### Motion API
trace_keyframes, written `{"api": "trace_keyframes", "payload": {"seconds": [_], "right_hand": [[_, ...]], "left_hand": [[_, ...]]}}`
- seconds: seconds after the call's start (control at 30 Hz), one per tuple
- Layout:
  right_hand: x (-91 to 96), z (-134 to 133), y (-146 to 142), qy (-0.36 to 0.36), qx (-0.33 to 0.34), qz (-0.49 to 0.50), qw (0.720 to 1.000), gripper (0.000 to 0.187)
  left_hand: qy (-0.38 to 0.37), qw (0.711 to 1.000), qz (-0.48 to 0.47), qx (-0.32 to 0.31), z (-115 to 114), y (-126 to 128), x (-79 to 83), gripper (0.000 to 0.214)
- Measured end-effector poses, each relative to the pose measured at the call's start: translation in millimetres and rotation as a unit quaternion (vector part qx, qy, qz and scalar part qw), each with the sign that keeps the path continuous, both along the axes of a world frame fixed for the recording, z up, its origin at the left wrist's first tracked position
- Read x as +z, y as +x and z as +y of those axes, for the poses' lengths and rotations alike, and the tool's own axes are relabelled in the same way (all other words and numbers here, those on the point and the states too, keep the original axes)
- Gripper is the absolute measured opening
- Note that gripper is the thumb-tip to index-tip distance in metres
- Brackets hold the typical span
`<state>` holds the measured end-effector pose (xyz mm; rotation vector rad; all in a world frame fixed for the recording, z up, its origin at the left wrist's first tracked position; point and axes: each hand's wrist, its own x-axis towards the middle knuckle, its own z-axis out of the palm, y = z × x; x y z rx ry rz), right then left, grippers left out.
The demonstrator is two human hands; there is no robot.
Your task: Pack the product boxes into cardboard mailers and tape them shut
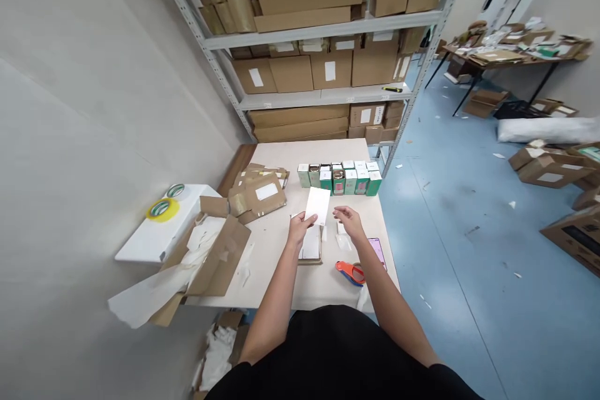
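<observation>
My left hand point(299, 229) is closed on the lower left edge of a blank white card point(318, 204), with the thumb across its front. Just right of the card hovers my right hand point(350, 224), its fingers curved and apart, holding nothing that I can see. Beneath the card lies a shallow cardboard box point(320, 255) containing white flat pieces point(309, 245). A small clear plastic bag point(344, 242) rests under my right hand. Orange-handled scissors point(350, 272) and a phone point(376, 249) with a lit screen lie near my right forearm.
Green and white small boxes point(349, 181) stand in rows at the table's back right. Flattened cardboard point(267, 195) lies left of them. An open carton point(225, 259) with white paper sits at the left edge, by tape rolls point(162, 209). Loaded shelves point(323, 99) rise behind.
</observation>
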<state>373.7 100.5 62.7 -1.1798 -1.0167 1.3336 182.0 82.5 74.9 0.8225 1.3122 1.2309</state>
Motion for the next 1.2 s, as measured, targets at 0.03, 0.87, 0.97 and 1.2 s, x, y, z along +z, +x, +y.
{"api": "trace_keyframes", "payload": {"seconds": [0.03, 0.87, 0.97, 1.2], "right_hand": [[-0.2, -4.7, -4.0, -0.007, 0.034, 0.001, 0.999, 0.036], [18.6, -18.9, -14.3, -0.001, 0.097, 0.024, 0.995, 0.020], [18.8, -19.8, -13.0, 0.013, 0.100, 0.021, 0.995, 0.022], [26.0, -23.2, -14.2, 0.067, 0.085, -0.021, 0.994, 0.028]], "left_hand": [[-0.002, 0.999, -0.027, 0.029, -2.9, 2.2, 0.9, 0.049], [0.020, 0.986, -0.135, 0.100, -13.8, 25.9, 8.4, 0.052], [0.000, 0.990, -0.089, 0.111, -13.9, 24.4, 7.3, 0.061], [0.111, 0.988, 0.100, 0.038, -20.8, 18.3, 22.9, 0.034]]}}
